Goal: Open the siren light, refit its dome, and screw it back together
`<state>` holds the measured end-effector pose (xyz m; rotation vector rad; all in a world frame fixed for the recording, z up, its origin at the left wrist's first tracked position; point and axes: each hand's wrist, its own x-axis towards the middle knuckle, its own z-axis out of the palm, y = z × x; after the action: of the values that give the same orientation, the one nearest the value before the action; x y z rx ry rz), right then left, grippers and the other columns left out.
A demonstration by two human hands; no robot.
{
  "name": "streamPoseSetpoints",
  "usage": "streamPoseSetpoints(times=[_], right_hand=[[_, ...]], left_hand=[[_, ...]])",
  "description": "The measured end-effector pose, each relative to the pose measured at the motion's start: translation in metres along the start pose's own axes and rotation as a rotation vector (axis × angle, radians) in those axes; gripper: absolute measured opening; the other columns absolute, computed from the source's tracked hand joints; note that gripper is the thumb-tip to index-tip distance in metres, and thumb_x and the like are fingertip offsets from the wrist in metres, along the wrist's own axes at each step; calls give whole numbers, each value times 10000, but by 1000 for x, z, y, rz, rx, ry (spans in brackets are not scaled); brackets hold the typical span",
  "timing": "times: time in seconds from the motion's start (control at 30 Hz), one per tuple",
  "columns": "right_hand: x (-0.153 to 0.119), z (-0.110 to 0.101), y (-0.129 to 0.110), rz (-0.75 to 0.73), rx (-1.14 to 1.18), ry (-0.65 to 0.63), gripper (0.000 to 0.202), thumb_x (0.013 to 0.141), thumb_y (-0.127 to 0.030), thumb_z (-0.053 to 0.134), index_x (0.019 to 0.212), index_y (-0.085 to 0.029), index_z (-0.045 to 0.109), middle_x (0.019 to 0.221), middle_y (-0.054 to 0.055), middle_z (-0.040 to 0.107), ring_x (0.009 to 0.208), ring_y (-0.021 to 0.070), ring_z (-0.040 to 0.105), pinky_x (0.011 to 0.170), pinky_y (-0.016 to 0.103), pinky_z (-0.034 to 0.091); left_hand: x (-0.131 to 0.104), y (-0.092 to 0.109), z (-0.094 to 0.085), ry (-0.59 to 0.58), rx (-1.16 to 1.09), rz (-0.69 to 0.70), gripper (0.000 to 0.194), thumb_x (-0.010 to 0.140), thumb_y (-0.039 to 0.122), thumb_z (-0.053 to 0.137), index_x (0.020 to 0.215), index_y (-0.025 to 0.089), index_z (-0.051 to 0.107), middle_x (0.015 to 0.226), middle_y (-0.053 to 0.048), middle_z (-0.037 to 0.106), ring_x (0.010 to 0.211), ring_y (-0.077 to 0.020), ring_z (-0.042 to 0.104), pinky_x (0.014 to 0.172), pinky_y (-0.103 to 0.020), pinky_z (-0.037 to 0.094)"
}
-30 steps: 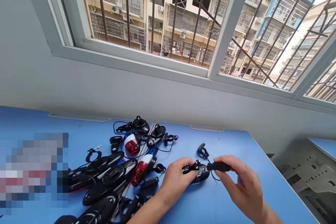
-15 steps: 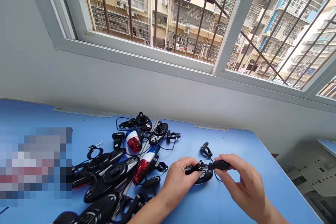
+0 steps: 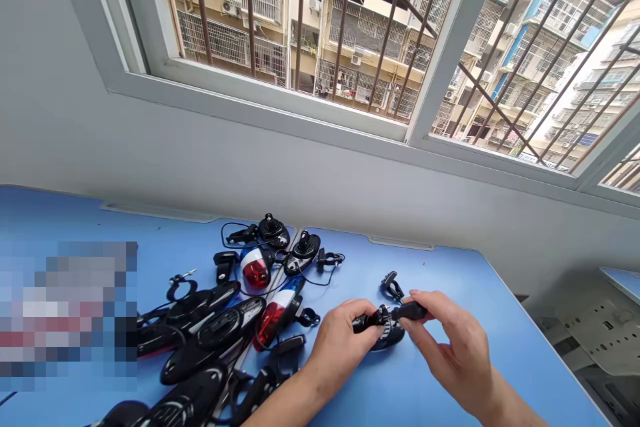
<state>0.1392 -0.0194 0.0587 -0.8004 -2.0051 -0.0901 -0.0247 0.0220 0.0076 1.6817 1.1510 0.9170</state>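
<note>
My left hand (image 3: 345, 337) is closed round a black bicycle light unit (image 3: 387, 340), thumb and fingers pinching its raised mount. The unit rests low over the blue table, and part of it is hidden by my fingers. From the right, my right hand (image 3: 450, 347) grips the black handle of a screwdriver (image 3: 411, 311) between thumb and fingers. Its front end meets the mount on the unit; the exact contact is too small to make out. Just behind them lies a black clamp (image 3: 392, 286), with a cable running towards the unit.
Several similar black units (image 3: 215, 337) crowd the left and middle of the blue table (image 3: 500, 320), with clamps and cables among them. Two show red, white and blue lenses, one being a lens (image 3: 273, 320) near my left hand. A wall and barred window (image 3: 300, 113) stand behind.
My right hand and the screwdriver have shifted slightly left, towards the mount. My left hand keeps its hold on the light unit, almost unmoved.
</note>
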Motion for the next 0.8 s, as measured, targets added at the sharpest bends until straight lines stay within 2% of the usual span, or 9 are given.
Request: streamPoseSetpoints(times=[0.37, 0.5, 0.57, 0.67, 0.8], right_hand=[[6, 11, 2, -11, -98, 83, 277, 903, -131, 549, 1162, -207, 488, 794, 40, 631, 639, 161, 589, 524, 271, 520], [11, 15, 3, 66, -33, 95, 214, 900, -153, 554, 1102, -209, 512, 878, 61, 638, 727, 170, 623, 542, 260, 542], [14, 19, 6, 101, 21, 95, 257, 903, -150, 545, 1147, -211, 496, 856, 48, 636, 699, 156, 620, 537, 248, 547], [19, 21, 12, 41, 26, 56, 359, 904, -113, 527, 1239, -228, 464, 841, 41, 631, 688, 154, 601, 530, 253, 540], [26, 10, 13, -3, 20, -107, 414, 920, -93, 473, 1305, -236, 425, 952, 73, 627, 763, 166, 603, 557, 268, 552]], left_hand=[[0, -3, 3, 28, 1, -6, 135, 691, 244, 560, 731, 218, 687, 768, 14, 685, 764, -186, 607, 713, -248, 434], [2, -5, 4, 37, 9, -4, 133, 670, 237, 560, 715, 215, 684, 755, 19, 681, 753, -184, 604, 702, -243, 432], [2, -4, 3, 36, 25, -9, 133, 663, 232, 556, 708, 214, 680, 753, 19, 678, 750, -183, 600, 698, -243, 428], [1, -1, 2, 28, 48, -27, 134, 658, 220, 550, 712, 211, 672, 751, 19, 674, 744, -181, 592, 693, -245, 423], [-1, 2, 1, 35, 62, -52, 109, 656, 222, 547, 691, 214, 651, 716, 29, 655, 723, -177, 582, 665, -238, 417]])
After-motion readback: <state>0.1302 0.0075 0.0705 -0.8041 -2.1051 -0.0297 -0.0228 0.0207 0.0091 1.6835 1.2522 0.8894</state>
